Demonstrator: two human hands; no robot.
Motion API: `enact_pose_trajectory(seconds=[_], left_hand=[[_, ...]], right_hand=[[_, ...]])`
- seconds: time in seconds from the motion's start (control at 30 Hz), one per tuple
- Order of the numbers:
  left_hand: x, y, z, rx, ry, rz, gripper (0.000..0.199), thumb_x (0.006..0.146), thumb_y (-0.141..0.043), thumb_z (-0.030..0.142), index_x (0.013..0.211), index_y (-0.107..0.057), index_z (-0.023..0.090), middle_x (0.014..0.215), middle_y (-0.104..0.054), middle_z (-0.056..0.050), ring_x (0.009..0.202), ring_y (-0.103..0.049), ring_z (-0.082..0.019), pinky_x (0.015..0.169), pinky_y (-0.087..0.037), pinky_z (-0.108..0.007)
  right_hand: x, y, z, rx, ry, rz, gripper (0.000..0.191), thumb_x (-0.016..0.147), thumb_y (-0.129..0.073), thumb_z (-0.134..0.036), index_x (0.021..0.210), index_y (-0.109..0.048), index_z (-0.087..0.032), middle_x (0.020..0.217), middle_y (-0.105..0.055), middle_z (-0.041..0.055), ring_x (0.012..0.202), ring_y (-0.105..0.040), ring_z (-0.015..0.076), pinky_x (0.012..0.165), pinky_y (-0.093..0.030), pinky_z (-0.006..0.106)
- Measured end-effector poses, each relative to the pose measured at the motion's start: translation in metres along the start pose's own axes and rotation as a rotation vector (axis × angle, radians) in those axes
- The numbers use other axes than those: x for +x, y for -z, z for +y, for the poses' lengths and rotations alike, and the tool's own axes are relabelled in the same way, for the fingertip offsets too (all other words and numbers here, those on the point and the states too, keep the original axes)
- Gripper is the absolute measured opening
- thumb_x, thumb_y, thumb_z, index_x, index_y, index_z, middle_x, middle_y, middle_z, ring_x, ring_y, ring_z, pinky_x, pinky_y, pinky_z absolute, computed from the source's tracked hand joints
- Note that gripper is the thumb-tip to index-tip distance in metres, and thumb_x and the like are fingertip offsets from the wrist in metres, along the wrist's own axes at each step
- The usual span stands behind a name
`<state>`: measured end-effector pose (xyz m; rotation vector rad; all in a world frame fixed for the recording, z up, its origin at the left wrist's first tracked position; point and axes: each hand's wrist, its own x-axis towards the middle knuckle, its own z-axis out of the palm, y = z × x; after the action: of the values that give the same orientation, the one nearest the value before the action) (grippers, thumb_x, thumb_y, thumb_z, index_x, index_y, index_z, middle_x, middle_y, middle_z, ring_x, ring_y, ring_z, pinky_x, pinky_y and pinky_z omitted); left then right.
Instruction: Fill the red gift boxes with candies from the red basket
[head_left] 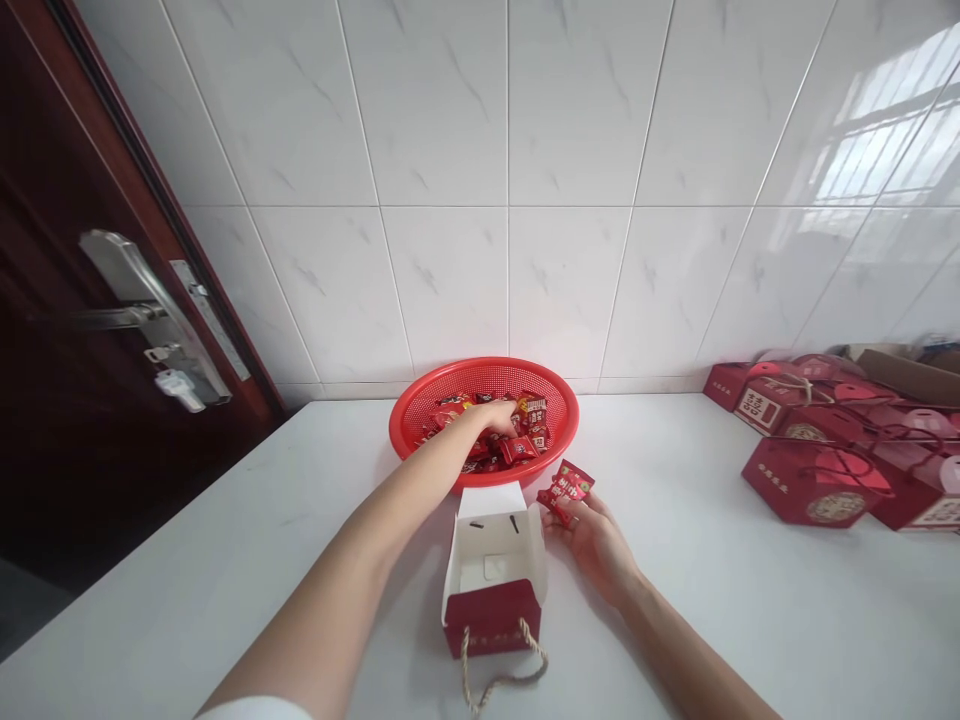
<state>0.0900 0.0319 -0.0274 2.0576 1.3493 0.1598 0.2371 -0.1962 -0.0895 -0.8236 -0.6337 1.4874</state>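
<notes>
A red plastic basket [401, 425] with a perforated wall holds many small red wrapped candies [519, 450]. My left hand [496, 416] reaches down among them, its fingertips mostly hidden by the wrappers, so its grip does not show. In front of the basket stands an open dark red gift box [493, 612] with a white inside and a twisted rope handle [517, 678]; no candy shows in it. Just right of this box, my right hand [596, 540] is closed on red candy packets [566, 487], held low over the table.
On the right of the white table [637, 640] several red gift boxes [814, 482] with cord handles stand grouped together. A tiled wall [450, 270] rises behind the basket. At the left is a dark wooden door with a metal handle [142, 315] and keys [178, 388].
</notes>
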Motion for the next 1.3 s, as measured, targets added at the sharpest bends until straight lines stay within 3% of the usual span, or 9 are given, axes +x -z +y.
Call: enact_pose_trajectory(seconds=[0.2,0.4,0.53,0.6,0.77,0.87,1.0,1.17,1.3], left_hand=[[-0.003,-0.001,-0.001,-0.005,-0.041,-0.010,0.027,0.097,-0.064,0.034,0.118,-0.065,0.017,0.119,-0.066,-0.008,0.102,-0.066,-0.022,0.087,-0.058,-0.041],[-0.010,0.011,0.001,-0.127,-0.124,-0.029,0.025,0.097,-0.063,0.038,0.101,-0.068,0.013,0.099,-0.069,-0.003,0.086,-0.068,-0.019,0.077,-0.058,-0.034],[-0.019,0.024,0.013,-0.318,-0.253,0.035,0.031,0.079,-0.081,0.041,0.077,-0.068,0.012,0.073,-0.067,0.000,0.069,-0.063,-0.014,0.068,-0.052,-0.027],[-0.025,0.028,0.023,-0.431,-0.328,0.042,0.036,0.071,-0.086,0.044,0.073,-0.069,0.013,0.069,-0.067,-0.001,0.066,-0.062,-0.013,0.068,-0.050,-0.026],[-0.042,0.026,0.049,-0.576,-0.461,-0.143,0.042,0.069,-0.085,0.052,0.077,-0.072,0.012,0.068,-0.070,-0.003,0.064,-0.063,-0.012,0.066,-0.051,-0.025],[-0.046,0.015,0.058,-0.547,-0.485,-0.315,0.039,0.064,-0.090,0.046,0.077,-0.076,0.012,0.067,-0.072,-0.005,0.063,-0.065,-0.014,0.065,-0.051,-0.026],[-0.043,0.001,0.061,-0.486,-0.494,-0.473,0.032,0.061,-0.093,0.036,0.082,-0.081,0.014,0.080,-0.078,-0.006,0.074,-0.070,-0.017,0.074,-0.053,-0.027],[-0.041,0.000,0.063,-0.426,-0.482,-0.549,0.031,0.062,-0.092,0.033,0.089,-0.083,0.018,0.088,-0.080,-0.005,0.082,-0.072,-0.018,0.079,-0.055,-0.027],[-0.043,0.004,0.066,-0.396,-0.450,-0.550,0.036,0.058,-0.093,0.029,0.092,-0.083,0.018,0.085,-0.080,-0.005,0.081,-0.072,-0.019,0.078,-0.055,-0.027]], right_hand=[[0.002,0.002,0.003,-0.003,-0.004,-0.005,0.021,0.066,-0.081,-0.027,0.081,-0.069,-0.018,0.080,-0.074,0.0053,0.065,-0.064,0.0182,0.068,-0.054,0.034],[0.003,0.002,0.001,0.014,-0.023,-0.017,0.019,0.066,-0.081,-0.024,0.079,-0.069,-0.018,0.082,-0.075,0.0056,0.064,-0.063,0.0180,0.065,-0.054,0.034],[0.003,0.002,-0.001,0.030,-0.032,-0.016,0.020,0.066,-0.083,-0.027,0.079,-0.071,-0.017,0.082,-0.075,0.0066,0.064,-0.063,0.0179,0.065,-0.054,0.034],[0.003,0.002,-0.002,0.037,-0.035,-0.019,0.021,0.066,-0.084,-0.029,0.075,-0.070,-0.017,0.080,-0.074,0.0069,0.064,-0.063,0.0178,0.065,-0.054,0.033],[0.006,0.003,-0.001,0.060,-0.048,0.007,0.026,0.064,-0.085,-0.035,0.070,-0.067,-0.017,0.080,-0.075,0.0077,0.059,-0.062,0.0170,0.061,-0.053,0.032],[0.007,0.004,-0.002,0.082,-0.051,0.029,0.030,0.066,-0.084,-0.039,0.080,-0.068,-0.018,0.082,-0.076,0.0073,0.057,-0.062,0.0145,0.061,-0.051,0.029],[0.004,0.003,-0.010,0.139,-0.049,0.021,0.045,0.072,-0.078,-0.057,0.092,-0.068,-0.018,0.082,-0.077,0.0078,0.054,-0.062,0.0145,0.051,-0.045,0.025],[0.002,0.000,-0.018,0.159,-0.026,0.000,0.059,0.065,-0.084,-0.062,0.102,-0.068,-0.020,0.088,-0.078,0.0090,0.055,-0.063,0.0149,0.044,-0.041,0.022],[0.003,0.001,-0.017,0.099,-0.010,0.014,0.049,0.068,-0.088,-0.053,0.099,-0.071,-0.019,0.087,-0.078,0.0068,0.054,-0.062,0.0123,0.046,-0.044,0.021]])
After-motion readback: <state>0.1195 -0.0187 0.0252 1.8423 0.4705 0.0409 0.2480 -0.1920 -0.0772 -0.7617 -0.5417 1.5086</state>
